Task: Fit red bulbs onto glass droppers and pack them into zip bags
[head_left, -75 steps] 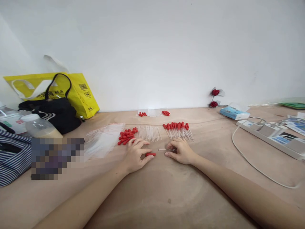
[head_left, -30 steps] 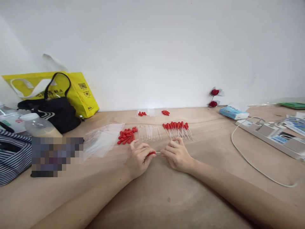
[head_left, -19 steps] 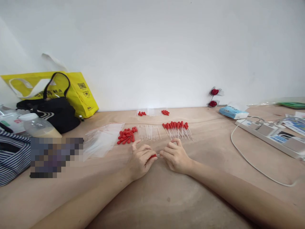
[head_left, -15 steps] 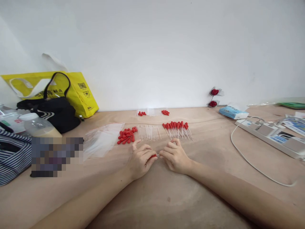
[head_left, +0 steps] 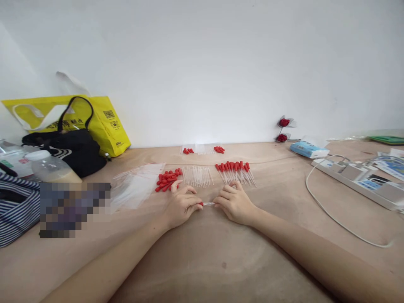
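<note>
My left hand (head_left: 182, 207) is closed in a pinch on a red rubber bulb (head_left: 201, 204), mostly covered by the fingers. A clear dropper tube (head_left: 208, 204) runs from the bulb's end to my right hand (head_left: 235, 204), whose fingers pinch its other end. Tube and bulb meet in a line; how deep the tube sits is hidden. Beyond my left hand lies a pile of loose red bulbs (head_left: 167, 179). Bare clear tubes (head_left: 198, 176) lie in a row beside it. Further right are several droppers (head_left: 236, 170) with red bulbs on their tubes.
Clear plastic bags (head_left: 135, 185) lie left of the bulbs. Small packed bags (head_left: 202, 148) rest by the wall. A yellow bag (head_left: 116, 130), black bag (head_left: 82, 151) and bottle (head_left: 53, 166) stand left. On the right are a tissue pack (head_left: 308, 149), a power strip (head_left: 366, 185) and its cable.
My left hand has shifted left and my right hand slightly right. More of the clear tube now shows between them, with the red bulb tucked further into the left fingers.
</note>
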Motion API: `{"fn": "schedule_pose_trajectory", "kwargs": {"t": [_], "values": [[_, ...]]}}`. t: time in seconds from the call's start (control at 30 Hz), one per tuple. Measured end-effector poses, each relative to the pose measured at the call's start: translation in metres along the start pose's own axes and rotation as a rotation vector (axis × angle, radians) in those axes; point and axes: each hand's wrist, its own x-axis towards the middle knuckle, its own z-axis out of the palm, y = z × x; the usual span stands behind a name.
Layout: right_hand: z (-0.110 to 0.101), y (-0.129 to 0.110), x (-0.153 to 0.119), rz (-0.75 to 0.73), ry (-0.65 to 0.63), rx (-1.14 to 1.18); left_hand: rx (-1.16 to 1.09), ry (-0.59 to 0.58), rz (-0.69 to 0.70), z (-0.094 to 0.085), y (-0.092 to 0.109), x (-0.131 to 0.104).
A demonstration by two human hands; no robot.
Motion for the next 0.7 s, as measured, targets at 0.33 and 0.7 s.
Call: {"fn": "schedule_pose_trajectory", "kwargs": {"t": [0.33, 0.7], "values": [[0.008, 0.015, 0.017, 0.619, -0.095, -0.049, 0.210, 0.204, -0.295, -0.001, -0.015, 0.001], [0.039, 0.032, 0.065, 0.926, -0.262, -0.195, 0.357, 0.211, -0.488, 0.001, -0.041, 0.002]]}}
